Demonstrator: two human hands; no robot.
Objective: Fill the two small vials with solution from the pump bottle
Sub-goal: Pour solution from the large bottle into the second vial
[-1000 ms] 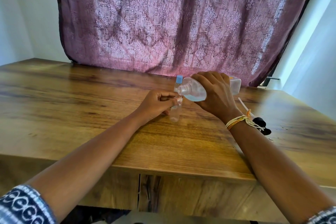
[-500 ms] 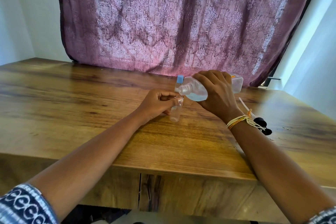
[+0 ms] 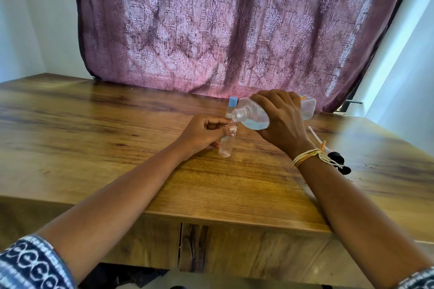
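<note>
My right hand [image 3: 281, 122] grips the clear bottle [image 3: 253, 116], tipped on its side with its open threaded neck pointing left and down. Clear liquid lies in its lower part. My left hand [image 3: 202, 131] pinches the top of a small clear vial [image 3: 226, 145] that stands upright on the wooden table [image 3: 117, 148], right under the bottle's neck. A second vial with a blue cap [image 3: 232, 105] stands just behind, partly hidden by the bottle.
The black pump head with its white tube [image 3: 338, 159] lies on the table to the right of my right wrist. A patterned purple curtain [image 3: 234, 30] hangs along the table's far edge. The near table edge runs below my forearms.
The bottle's neck has tilted a little lower over the vial. Both hands stay in nearly the same place.
</note>
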